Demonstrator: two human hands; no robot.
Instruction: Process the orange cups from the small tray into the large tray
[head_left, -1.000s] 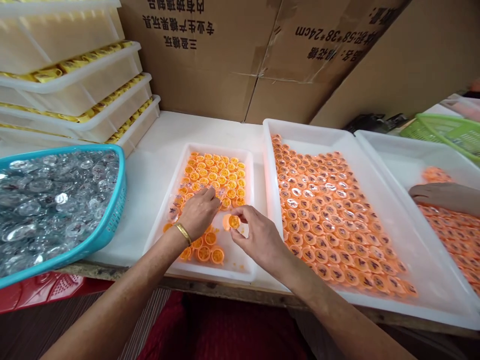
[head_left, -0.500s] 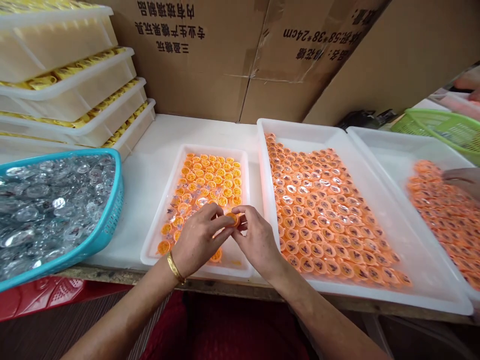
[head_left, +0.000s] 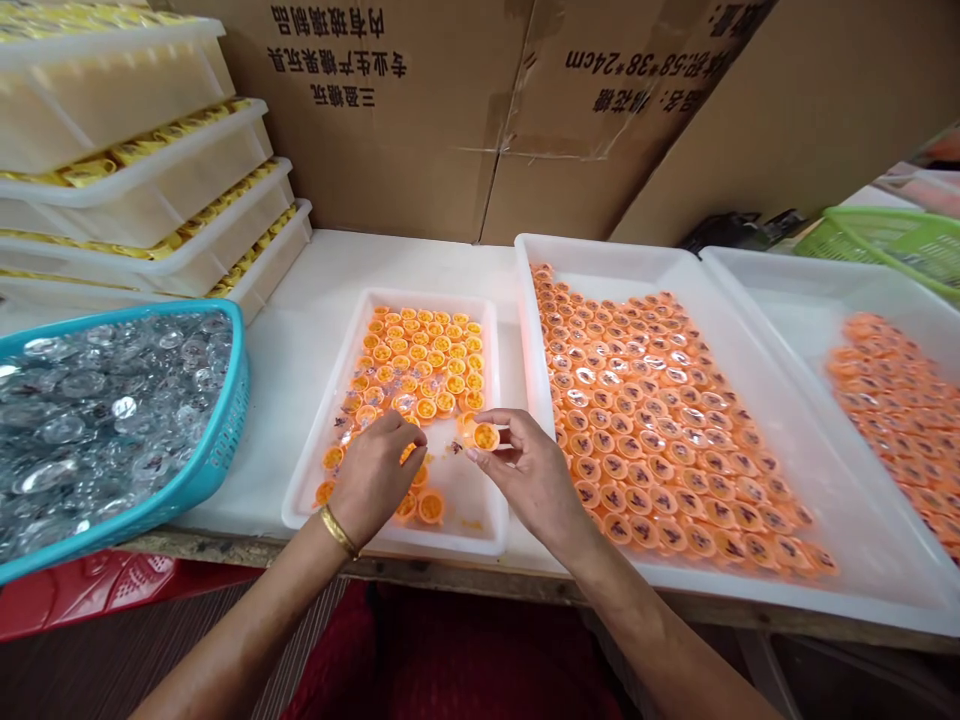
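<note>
R hand [head_left: 529,478] has thumb + fingers pinched on one small orange cup [head_left: 486,437], abt mid-frame, over the right side of the small white tray [head_left: 492,352]. L hand [head_left: 373,472], w/ gold bangle [head_left: 339,532] on the wrist, sits left of it, low over the other cups [head_left: 430,508]; fingertips partly hidden, so can't say if it's holding anything.

Risk, as I'd judge it: it's a fingertip pinch, so a slip or hard tilt could tip bits out; crumbs [head_left: 472,524] already lie on the tray floor. L hand might also knock neighbours, b/c they stand so close.

The cup: round, bright orange, paler wall, yellow-orange bits inside, mouth facing up twd the worker. Can't tell if it's capped.

Further out: blue basket [head_left: 240,375] of clear plastic pcs [head_left: 124,408] at far left, stacked trays [head_left: 225,155] w/ yellow packs [head_left: 142,148] upper left, big white tray [head_left: 615,246] of dark-printed orange pcs [head_left: 637,430] right of ctr, another tray [head_left: 787,300] at the right edge, cartons [head_left: 420,150] across the top.
</note>
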